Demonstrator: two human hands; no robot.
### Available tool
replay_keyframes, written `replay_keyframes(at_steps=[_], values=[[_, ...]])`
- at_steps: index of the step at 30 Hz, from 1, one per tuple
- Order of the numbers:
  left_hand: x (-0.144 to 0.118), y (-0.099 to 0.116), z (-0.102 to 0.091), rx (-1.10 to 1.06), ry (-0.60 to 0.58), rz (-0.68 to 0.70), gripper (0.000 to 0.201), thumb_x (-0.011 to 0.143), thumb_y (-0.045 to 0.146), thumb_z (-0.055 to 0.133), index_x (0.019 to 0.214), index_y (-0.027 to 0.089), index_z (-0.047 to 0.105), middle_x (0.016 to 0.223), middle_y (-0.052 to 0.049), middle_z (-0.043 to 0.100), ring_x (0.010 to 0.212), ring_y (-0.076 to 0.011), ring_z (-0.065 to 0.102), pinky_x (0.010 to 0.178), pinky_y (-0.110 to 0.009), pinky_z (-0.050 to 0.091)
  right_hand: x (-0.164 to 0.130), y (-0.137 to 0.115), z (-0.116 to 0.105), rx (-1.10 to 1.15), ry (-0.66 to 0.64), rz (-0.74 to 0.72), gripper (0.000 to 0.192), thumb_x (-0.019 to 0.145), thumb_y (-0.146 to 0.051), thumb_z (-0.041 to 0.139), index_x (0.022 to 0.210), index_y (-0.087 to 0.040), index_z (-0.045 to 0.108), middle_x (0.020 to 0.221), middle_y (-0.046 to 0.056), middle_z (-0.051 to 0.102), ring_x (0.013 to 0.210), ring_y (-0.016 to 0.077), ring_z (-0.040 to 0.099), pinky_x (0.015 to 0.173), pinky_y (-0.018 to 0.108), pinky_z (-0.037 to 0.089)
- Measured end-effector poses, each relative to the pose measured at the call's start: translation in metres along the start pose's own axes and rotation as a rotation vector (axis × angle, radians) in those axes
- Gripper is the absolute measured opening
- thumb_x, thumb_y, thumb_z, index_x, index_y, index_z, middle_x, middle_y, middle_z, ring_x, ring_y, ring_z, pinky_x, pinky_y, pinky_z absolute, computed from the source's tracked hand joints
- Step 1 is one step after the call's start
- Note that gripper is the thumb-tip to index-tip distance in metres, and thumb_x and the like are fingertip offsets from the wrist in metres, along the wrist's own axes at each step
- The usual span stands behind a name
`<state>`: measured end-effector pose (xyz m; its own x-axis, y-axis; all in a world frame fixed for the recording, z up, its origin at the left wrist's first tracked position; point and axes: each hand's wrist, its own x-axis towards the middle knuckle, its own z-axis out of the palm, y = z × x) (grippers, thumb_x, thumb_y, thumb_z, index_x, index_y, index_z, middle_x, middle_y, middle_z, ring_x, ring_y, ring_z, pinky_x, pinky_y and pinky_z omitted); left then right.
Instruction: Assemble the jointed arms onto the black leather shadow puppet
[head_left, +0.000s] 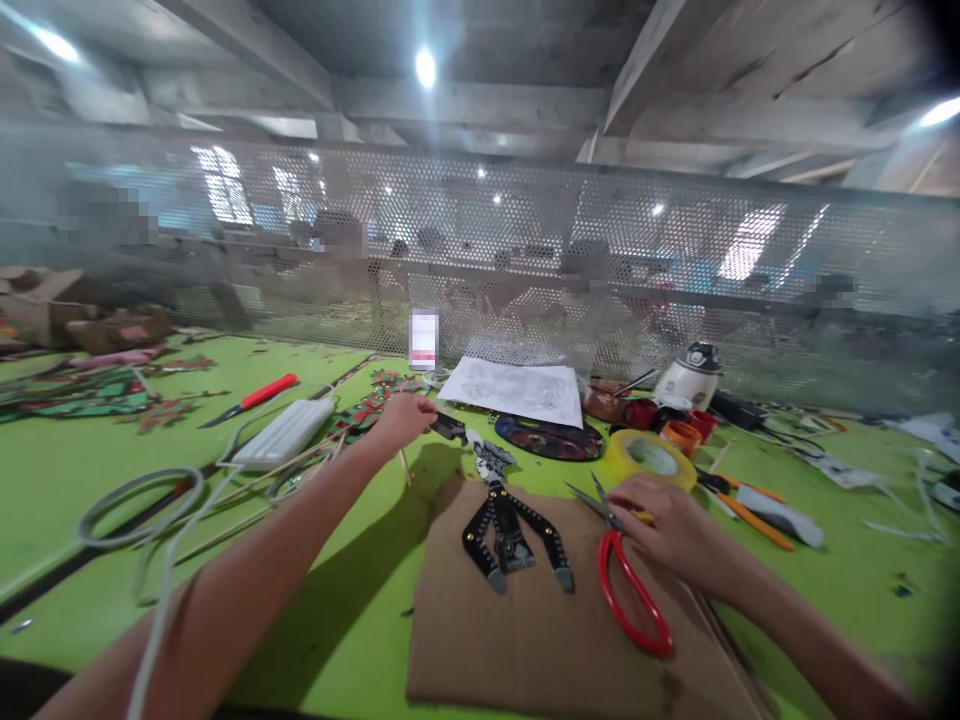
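Your left hand [401, 418] is stretched forward, its fingers [424, 408] curled narrow around a thin wooden stick [406, 468] whose lower end slants down below the fist; whether they also pinch the small dark piece [450, 428] just beyond the knuckles, you cannot tell from here. That dark piece leads on to the black puppet figure [510, 530], which lies flat on the brown cardboard [540, 640] between your two hands, near both but touched by neither.

Your right hand [671, 530] rests palm down on the cardboard's right part, fingers [634, 500] loosely bent and lying over the red-handled scissors [626, 580] where blades meet handles. The red loops trail back toward you; the blades point away to the left. It covers them rather than grips them.

Just beyond that hand stands a roll of yellow tape [649, 458], touching or nearly touching the fingertips. Farther back on the green table [90, 450] lie a sheet of white paper [517, 390], a white power strip [281, 435] with its cable, and a red-handled knife [251, 398].
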<state>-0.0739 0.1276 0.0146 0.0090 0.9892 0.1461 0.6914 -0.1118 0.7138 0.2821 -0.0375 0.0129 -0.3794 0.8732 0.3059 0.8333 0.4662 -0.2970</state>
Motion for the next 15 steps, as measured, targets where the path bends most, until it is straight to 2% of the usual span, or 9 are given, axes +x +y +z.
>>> replay_keyframes(at_steps=[4,7,9,12,15], values=[[-0.008,0.013,-0.026,-0.140,-0.018,0.068,0.012,0.078,0.022,0.056,0.082,0.015,0.065,0.065,-0.004,0.068,0.053,-0.0133,0.062,0.051,-0.022,0.046,0.015,-0.015,0.000,0.104,0.043,-0.019,0.024,0.091,-0.024,0.046,0.091,-0.016,0.069,0.086,0.007,0.070,0.084,0.0185,0.062,0.078,0.031,0.048],[-0.025,0.030,-0.029,-0.207,-0.054,0.153,0.011,0.075,0.027,0.062,0.079,0.018,0.066,0.057,-0.001,0.065,0.047,-0.0124,0.058,0.046,-0.022,0.044,0.027,-0.031,-0.002,0.216,0.053,0.013,0.026,0.090,-0.027,0.047,0.088,-0.018,0.071,0.086,0.006,0.071,0.082,0.0182,0.063,0.077,0.031,0.048],[-0.041,0.046,-0.023,-0.237,-0.062,0.214,0.009,0.070,0.027,0.066,0.074,0.019,0.068,0.056,0.000,0.064,0.044,-0.0106,0.054,0.045,-0.021,0.041,0.036,-0.042,-0.003,0.307,0.068,0.035,0.026,0.089,-0.031,0.049,0.086,-0.018,0.072,0.085,0.006,0.072,0.080,0.0183,0.063,0.074,0.030,0.048],[-0.066,0.069,-0.007,-0.326,-0.168,0.271,0.014,0.069,0.029,0.067,0.075,0.018,0.072,0.056,-0.001,0.064,0.045,-0.0104,0.051,0.047,-0.022,0.039,0.047,-0.059,-0.001,0.470,0.086,0.071,0.026,0.088,-0.035,0.052,0.091,-0.017,0.071,0.085,0.005,0.072,0.077,0.0173,0.063,0.072,0.029,0.048],[-0.086,0.086,0.010,-0.427,-0.271,0.272,0.016,0.067,0.029,0.070,0.075,0.016,0.074,0.061,-0.002,0.065,0.052,-0.0120,0.053,0.051,-0.023,0.039,0.053,-0.069,0.007,0.598,0.070,0.100,0.027,0.086,-0.037,0.055,0.094,-0.017,0.071,0.082,0.004,0.071,0.072,0.0157,0.062,0.069,0.028,0.048]])
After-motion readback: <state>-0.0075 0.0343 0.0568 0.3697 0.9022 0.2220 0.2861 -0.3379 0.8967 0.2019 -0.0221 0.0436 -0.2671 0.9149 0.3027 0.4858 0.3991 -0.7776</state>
